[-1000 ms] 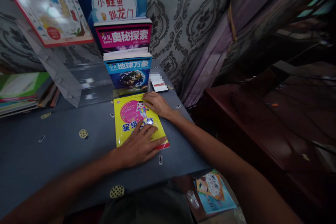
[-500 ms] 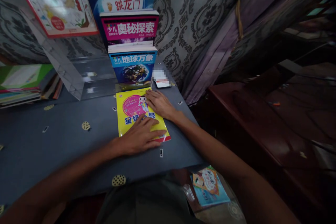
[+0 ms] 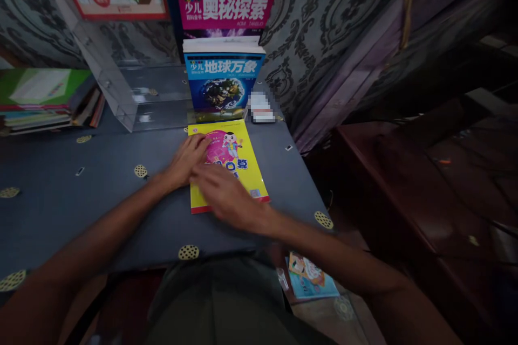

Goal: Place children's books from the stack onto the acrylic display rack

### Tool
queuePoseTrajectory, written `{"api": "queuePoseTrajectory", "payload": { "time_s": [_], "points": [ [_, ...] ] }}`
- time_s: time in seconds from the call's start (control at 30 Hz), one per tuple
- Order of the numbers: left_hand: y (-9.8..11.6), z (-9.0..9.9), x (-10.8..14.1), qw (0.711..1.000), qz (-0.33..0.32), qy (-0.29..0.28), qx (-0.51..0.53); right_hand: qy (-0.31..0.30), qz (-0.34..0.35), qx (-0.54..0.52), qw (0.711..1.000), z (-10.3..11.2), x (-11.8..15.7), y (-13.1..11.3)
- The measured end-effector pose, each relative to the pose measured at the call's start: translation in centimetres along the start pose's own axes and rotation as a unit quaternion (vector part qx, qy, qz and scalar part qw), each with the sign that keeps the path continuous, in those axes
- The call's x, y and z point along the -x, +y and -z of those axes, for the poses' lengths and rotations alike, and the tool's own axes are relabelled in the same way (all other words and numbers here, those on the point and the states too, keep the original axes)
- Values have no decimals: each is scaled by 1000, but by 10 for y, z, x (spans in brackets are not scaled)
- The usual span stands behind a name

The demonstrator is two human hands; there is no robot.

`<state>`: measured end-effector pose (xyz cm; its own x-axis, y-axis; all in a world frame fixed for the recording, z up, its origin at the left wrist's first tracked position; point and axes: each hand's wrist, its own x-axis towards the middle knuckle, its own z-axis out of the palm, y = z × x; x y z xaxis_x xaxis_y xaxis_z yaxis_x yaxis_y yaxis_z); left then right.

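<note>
A yellow workbook (image 3: 253, 172) with a pink circle, a cartoon child and a red bottom strip lies closed and flat on the table. My left hand (image 3: 189, 157) rests over its left edge, fingers stretched onto the cover. Across the lower part of the cover reaches my right hand (image 3: 229, 197), blurred by motion, its fingers extended leftward close to my left hand. Neither hand grips anything that I can see. Between them they hide part of the title. I cannot tell whether the right palm touches the cover.
Behind the workbook, a blue book with an Earth picture (image 3: 222, 91) and a magenta book (image 3: 226, 11) stand in a clear acrylic rack (image 3: 109, 86). Stacked books (image 3: 44, 97) lie at left. A partly pixelated flat object (image 3: 262, 110) sits right of the rack. Below the table's edge are blue booklets (image 3: 311, 280).
My left hand has moved up to the workbook's left edge. My right hand has come down from the upper right edge and across the lower cover. The view has shifted too.
</note>
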<state>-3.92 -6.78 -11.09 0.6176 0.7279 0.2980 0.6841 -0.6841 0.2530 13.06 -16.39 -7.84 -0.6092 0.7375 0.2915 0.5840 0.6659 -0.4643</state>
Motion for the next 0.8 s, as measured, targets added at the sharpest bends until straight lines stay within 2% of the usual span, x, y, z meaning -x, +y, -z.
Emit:
{"api": "queuePoseTrajectory", "payload": {
  "time_s": [0.1,0.2,0.3,0.47,0.63,0.8],
  "points": [
    [1,2,-2,1000,3,1,-8,-71,91,-36,993,-23,21,-41],
    [1,4,-2,1000,-8,3,-8,-90,70,-42,993,-36,37,-53],
    [1,4,-1,1000,-14,4,-12,-82,35,-50,995,-34,48,-49],
    [0,2,-1,1000,-15,1,-13,-64,-7,-31,997,-15,76,-36],
    [-1,2,-1,1000,-12,3,-4,-24,-58,38,997,4,115,-20],
    [-1,3,-2,1000,-13,2,-14,23,-133,92,987,10,140,-3]
  ]
}}
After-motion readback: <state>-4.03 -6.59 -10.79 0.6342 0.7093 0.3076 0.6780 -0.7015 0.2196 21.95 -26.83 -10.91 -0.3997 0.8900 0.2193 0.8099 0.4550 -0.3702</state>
